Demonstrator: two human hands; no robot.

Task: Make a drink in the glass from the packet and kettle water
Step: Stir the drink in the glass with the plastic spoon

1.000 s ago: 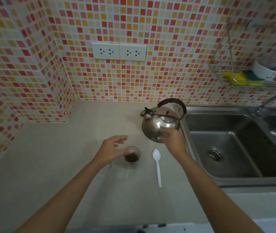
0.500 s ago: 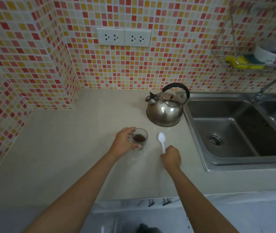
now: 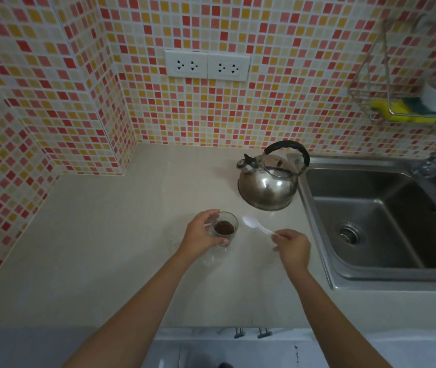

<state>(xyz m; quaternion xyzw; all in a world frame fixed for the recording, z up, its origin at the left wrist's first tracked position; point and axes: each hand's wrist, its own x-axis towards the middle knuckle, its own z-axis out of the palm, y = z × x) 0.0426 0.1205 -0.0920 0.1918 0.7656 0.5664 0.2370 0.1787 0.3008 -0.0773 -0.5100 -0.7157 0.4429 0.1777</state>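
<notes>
A small clear glass (image 3: 226, 226) with dark brown contents in its bottom stands on the beige counter (image 3: 110, 243). My left hand (image 3: 202, 235) wraps around its left side. My right hand (image 3: 292, 248) grips the handle end of a white plastic spoon (image 3: 255, 225), whose bowl points up-left, just right of the glass. A steel kettle (image 3: 268, 183) with a black handle sits behind them, close to the sink. No packet is in view.
A steel sink (image 3: 386, 216) lies to the right, its tap (image 3: 434, 155) above it. A wire rack (image 3: 397, 102) on the tiled wall holds a yellow sponge and a white bowl. Two wall sockets (image 3: 207, 65) sit above the counter.
My right hand left the kettle, came down to the spoon and lifted it by its handle. My left hand closed around the glass. The camera view pulled back.
</notes>
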